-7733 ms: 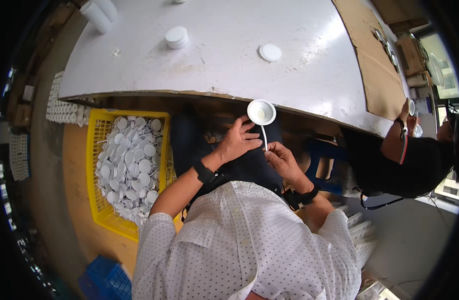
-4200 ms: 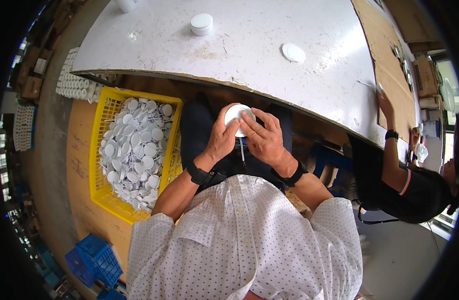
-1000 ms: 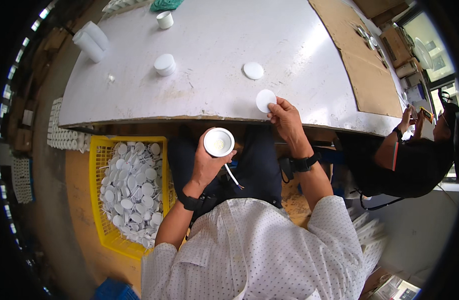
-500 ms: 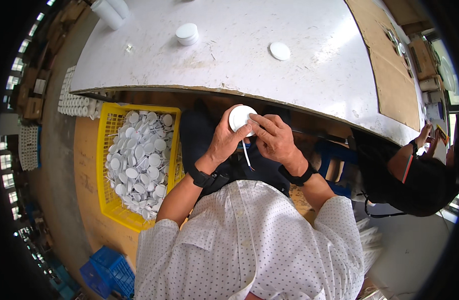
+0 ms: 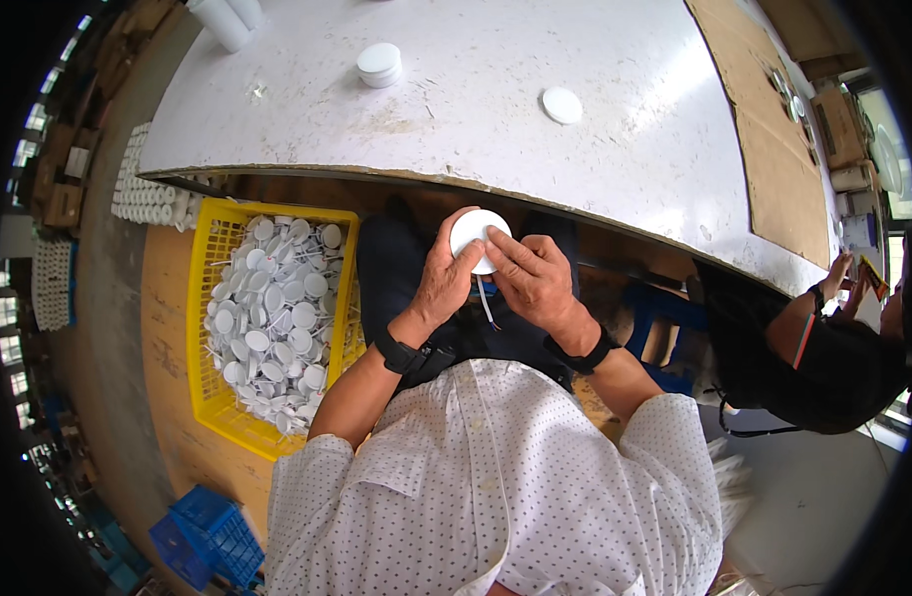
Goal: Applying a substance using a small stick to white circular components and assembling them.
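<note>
- Left hand: curled around the left rim of the disc, fingers wrapped behind, thumb up along the edge; closed on it.
- Right hand: also closed on the disc, fingertips pressed flat on its face and right rim, palm turned down toward the lap.
- Disc: held between both hands above the lap, just below the near edge of the table, not touching it.
- Step in hand, judged: seating or pressing something onto the round face. Best done with the left grip steady as a brace, pressure from the right fingertips spread evenly round the rim rather than at one point, and the face kept square to the eye so that any tilt shows.
- Worth keeping the wire free below the palms, not pinched between the fingers and the rim.
- Look of the disc: round, flat, plain white, matt; face largely covered by fingers, so any seam or marking cannot be made out.
- Wire: thin, pale, hanging from the underside between the wrists.
- Crate: yellow, on the floor to the left, filled with like white discs with wires.
- Cap: single white round piece lying flat on the table, well apart from the hands.
- Stack: thicker white round pieces farther back on the table.
</note>
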Demonstrator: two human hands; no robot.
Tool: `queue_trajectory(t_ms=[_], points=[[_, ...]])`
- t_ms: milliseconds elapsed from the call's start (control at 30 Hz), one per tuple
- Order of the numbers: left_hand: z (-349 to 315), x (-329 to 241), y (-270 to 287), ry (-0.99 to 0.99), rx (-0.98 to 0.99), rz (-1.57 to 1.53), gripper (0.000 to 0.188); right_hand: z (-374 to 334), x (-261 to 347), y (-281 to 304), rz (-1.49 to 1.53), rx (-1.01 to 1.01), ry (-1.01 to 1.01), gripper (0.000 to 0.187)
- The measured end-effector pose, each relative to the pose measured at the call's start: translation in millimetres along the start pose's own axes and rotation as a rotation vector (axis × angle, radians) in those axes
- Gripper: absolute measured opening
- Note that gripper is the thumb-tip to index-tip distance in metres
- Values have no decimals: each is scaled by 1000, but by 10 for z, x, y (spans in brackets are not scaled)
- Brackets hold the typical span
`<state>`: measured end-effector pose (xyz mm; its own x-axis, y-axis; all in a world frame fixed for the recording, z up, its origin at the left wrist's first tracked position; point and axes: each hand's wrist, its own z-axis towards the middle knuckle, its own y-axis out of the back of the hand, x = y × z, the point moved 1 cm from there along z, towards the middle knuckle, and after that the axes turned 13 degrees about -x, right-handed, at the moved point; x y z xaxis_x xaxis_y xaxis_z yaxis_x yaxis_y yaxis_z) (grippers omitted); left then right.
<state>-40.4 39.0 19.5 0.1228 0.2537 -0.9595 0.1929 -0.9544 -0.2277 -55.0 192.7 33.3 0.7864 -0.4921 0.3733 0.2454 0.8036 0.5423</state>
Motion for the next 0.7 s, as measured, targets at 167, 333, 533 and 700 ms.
queue_trajectory(t_ms=[167, 333, 533, 700], points=[[-25, -35, 27, -155, -18, 191, 37, -46, -16, -29, 52, -12, 20, 47], [-46, -24, 79, -51, -23, 23, 37, 6, 40, -50, 66, -6, 20, 49], [107, -15, 783, 19, -273, -157, 46, 101, -35, 41, 35, 7, -62, 41], [3, 218, 2159, 91, -719, -91, 30, 60, -394, 318, -110, -70, -240, 31]])
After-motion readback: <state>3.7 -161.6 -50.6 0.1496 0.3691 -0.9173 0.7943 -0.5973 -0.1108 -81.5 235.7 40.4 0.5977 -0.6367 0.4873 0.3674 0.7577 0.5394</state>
